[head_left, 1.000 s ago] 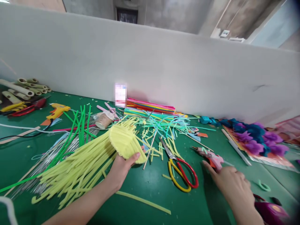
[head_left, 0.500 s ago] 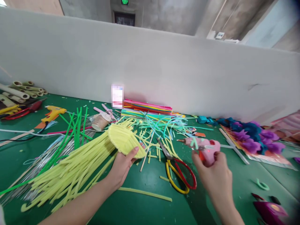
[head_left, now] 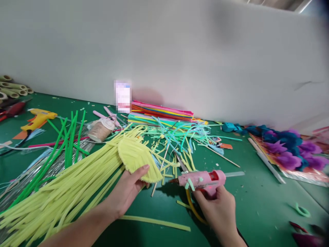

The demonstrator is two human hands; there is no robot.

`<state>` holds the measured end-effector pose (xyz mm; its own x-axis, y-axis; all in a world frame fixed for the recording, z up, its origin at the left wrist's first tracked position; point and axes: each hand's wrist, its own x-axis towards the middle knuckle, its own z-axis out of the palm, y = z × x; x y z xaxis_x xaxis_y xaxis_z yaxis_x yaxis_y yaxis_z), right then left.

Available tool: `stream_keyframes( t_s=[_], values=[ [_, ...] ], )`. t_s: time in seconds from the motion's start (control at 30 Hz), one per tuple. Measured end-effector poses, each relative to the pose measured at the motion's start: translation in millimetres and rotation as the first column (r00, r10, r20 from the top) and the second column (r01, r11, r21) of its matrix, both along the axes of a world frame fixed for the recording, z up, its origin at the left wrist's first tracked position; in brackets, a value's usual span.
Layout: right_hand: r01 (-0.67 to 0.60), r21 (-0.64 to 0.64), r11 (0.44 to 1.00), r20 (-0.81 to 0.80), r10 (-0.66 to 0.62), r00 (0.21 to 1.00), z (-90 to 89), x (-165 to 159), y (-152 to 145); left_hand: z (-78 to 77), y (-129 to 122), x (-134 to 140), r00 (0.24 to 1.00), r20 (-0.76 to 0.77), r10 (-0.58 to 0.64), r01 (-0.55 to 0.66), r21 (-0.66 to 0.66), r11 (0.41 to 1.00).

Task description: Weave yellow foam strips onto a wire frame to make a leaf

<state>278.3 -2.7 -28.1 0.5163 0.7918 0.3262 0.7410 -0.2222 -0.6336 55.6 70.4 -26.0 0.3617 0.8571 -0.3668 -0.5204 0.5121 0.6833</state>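
My left hand (head_left: 131, 188) pinches the lower edge of a yellow leaf-shaped piece (head_left: 137, 159) made of pipe cleaners laid side by side. Wrapped round the handle of a pink glue gun (head_left: 202, 179), my right hand (head_left: 217, 206) holds it with the nozzle pointing left at the leaf's tip, a small gap between them. Bits of pale green stick to the gun's barrel. Scissors (head_left: 182, 163) lie under the gun, which hides most of their handles. A thick bundle of yellow pipe cleaners (head_left: 77, 175) spreads to the left of the leaf piece.
Red and pink pipe cleaners (head_left: 161, 110) lie along the white partition (head_left: 164, 51). A twine spool (head_left: 100, 130), green pipe cleaners (head_left: 69, 137) and a yellow glue gun (head_left: 42, 118) are on the left. Purple and blue flowers (head_left: 290, 147) lie at the right on the green table (head_left: 257, 202).
My right hand has brought the pink glue gun left and down, over the scissors and close to the leaf piece. The head view has tilted downward. My left hand keeps its hold.
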Motion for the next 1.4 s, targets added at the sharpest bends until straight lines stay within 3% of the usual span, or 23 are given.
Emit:
stream_keyframes(
  t_s=[0.53, 1.4],
  values=[
    [0.014, -0.053, 0.999, 0.165, -0.005, 0.986, -4.3, 2.8, -3.1, -4.3, 0.4, 2.9, 1.000, -0.016, -0.012, 0.013, 0.014, 1.000],
    [-0.034, -0.088, 0.996, 0.199, 0.051, 0.979, -7.4, 6.0, -5.1, -1.7, -0.1, 2.2, 1.000, 0.028, -0.002, 0.002, -0.017, 1.000]
  ],
)
